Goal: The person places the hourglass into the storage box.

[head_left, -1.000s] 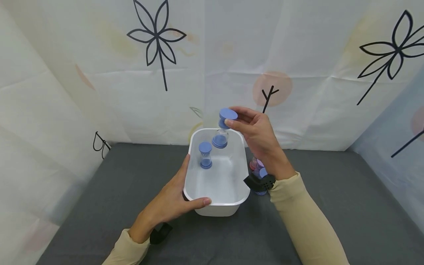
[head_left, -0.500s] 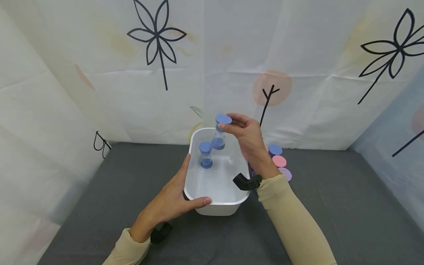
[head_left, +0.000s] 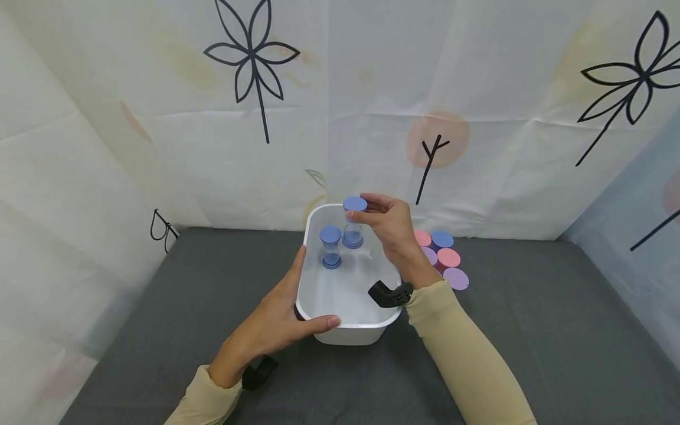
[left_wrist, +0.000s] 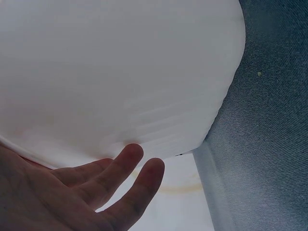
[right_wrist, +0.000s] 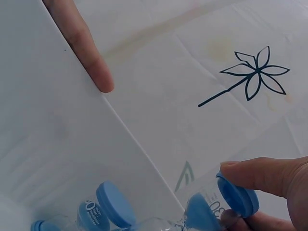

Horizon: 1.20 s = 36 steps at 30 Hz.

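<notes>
A white plastic tub point(head_left: 366, 298) stands on the table in front of me. My left hand point(head_left: 273, 321) steadies its near left corner, the straight thumb along the near rim and the other fingers against the outer wall. Inside stands a blue sand timer point(head_left: 331, 248), upright on the tub's floor. With thumb and fingers my right hand point(head_left: 392, 230) pinches a second blue sand timer point(head_left: 353, 236) by its upper cap. It is upright within the tub's far part, right of the first one. In the right wrist view, printing shows on the held timer's glass point(right_wrist: 215, 208).
Right of the tub, several more timers stand close together, with pink point(head_left: 448, 258), blue point(head_left: 442, 239) and purple caps point(head_left: 455, 278). My right forearm hides some of them. A white printed cloth point(head_left: 372, 88) hangs behind the grey table point(head_left: 531, 307).
My right hand has moved down and slightly left, lowering the held sand timer into the tub. More of the timers on the right now show. My left hand has stayed put.
</notes>
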Motion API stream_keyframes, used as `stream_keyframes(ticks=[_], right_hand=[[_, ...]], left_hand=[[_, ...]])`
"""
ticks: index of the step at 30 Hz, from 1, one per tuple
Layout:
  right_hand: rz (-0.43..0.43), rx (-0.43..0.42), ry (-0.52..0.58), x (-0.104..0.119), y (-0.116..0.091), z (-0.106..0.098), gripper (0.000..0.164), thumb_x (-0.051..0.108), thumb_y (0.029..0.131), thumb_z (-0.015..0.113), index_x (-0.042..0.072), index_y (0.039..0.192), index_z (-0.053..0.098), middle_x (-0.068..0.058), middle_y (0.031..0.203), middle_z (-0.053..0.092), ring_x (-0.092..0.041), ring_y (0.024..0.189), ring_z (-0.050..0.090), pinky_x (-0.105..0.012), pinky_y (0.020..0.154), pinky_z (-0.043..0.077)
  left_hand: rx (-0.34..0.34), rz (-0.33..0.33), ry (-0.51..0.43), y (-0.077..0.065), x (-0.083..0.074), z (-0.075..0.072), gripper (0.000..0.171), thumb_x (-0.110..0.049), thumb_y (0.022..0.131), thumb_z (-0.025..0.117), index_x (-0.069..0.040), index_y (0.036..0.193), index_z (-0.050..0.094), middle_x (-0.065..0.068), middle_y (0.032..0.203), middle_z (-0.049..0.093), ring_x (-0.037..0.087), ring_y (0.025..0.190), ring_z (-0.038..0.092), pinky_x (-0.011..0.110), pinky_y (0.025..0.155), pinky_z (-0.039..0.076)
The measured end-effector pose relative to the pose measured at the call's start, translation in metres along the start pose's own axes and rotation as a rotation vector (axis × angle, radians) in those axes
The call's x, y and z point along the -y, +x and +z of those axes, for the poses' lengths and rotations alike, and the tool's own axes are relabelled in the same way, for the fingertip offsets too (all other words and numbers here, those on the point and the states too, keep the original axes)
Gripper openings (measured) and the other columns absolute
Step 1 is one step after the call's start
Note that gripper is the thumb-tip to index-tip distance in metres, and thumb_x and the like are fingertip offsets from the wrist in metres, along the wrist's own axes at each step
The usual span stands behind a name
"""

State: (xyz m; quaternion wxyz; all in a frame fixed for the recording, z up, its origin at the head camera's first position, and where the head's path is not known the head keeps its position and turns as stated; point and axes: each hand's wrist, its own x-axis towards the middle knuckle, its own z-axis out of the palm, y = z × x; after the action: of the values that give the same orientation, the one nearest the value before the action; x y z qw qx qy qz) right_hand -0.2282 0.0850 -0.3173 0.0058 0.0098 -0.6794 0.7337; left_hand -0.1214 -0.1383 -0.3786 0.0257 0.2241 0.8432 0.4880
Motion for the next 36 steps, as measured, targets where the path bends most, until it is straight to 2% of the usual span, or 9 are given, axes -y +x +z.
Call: stream_keyframes(ticks=[4,11,16,25,32,36], right_hand=[[0.030,0.007,-0.037,-0.0008,0.0002,0.0010,0.052,-0.007,0.083,0.079,-0.004,0.132,0.062,-0.020,0.122,0.068,-0.026,0.107,0.068,-0.034,0.100,0.049],[0.062,0.022,-0.159,-0.0024,-0.0012,0.0034,0.052,-0.003,0.083,0.081,-0.005,0.132,0.063,-0.019,0.122,0.068,-0.029,0.112,0.065,-0.039,0.103,0.046],[0.097,0.023,-0.295,-0.0031,-0.0026,0.0042,0.049,0.003,0.085,0.082,0.000,0.131,0.066,-0.016,0.119,0.068,-0.028,0.109,0.063,-0.043,0.102,0.047],[0.100,0.058,-0.383,-0.0048,-0.0008,0.0054,0.052,-0.002,0.082,0.083,-0.003,0.130,0.064,-0.017,0.117,0.069,-0.028,0.106,0.066,-0.040,0.097,0.051],[0.094,0.081,-0.495,-0.0050,-0.0006,0.0062,0.047,-0.003,0.080,0.083,-0.005,0.123,0.066,-0.018,0.112,0.070,-0.029,0.101,0.068,-0.040,0.092,0.053],[0.082,0.098,-0.571,-0.0065,-0.0006,0.0066,0.046,0.000,0.081,0.083,-0.005,0.124,0.066,-0.018,0.111,0.070,-0.028,0.100,0.067,-0.041,0.091,0.054]], left_hand=[[0.004,0.004,-0.007,0.0003,0.0002,-0.0004,0.124,-0.051,0.079,0.084,-0.031,0.164,-0.005,-0.010,0.162,0.025,0.027,0.115,0.058,0.055,0.094,0.048],[0.008,0.002,0.012,0.0006,0.0004,-0.0002,0.124,-0.051,0.080,0.084,-0.032,0.164,-0.005,-0.013,0.162,0.024,0.017,0.113,0.058,0.048,0.093,0.050],[0.009,0.001,0.009,0.0003,-0.0001,-0.0002,0.124,-0.052,0.079,0.084,-0.032,0.164,-0.004,-0.013,0.161,0.026,0.018,0.113,0.058,0.049,0.092,0.049],[0.011,-0.009,0.005,-0.0003,-0.0007,-0.0011,0.124,-0.052,0.079,0.084,-0.032,0.163,-0.005,-0.014,0.162,0.023,0.020,0.114,0.057,0.046,0.092,0.049],[0.009,-0.010,0.013,-0.0007,-0.0003,-0.0014,0.124,-0.054,0.079,0.084,-0.031,0.164,-0.004,-0.014,0.163,0.022,0.028,0.119,0.055,0.055,0.097,0.046],[0.006,-0.020,0.045,-0.0008,-0.0004,-0.0018,0.125,-0.057,0.079,0.083,-0.030,0.164,-0.004,-0.014,0.165,0.017,0.024,0.125,0.052,0.054,0.102,0.044]])
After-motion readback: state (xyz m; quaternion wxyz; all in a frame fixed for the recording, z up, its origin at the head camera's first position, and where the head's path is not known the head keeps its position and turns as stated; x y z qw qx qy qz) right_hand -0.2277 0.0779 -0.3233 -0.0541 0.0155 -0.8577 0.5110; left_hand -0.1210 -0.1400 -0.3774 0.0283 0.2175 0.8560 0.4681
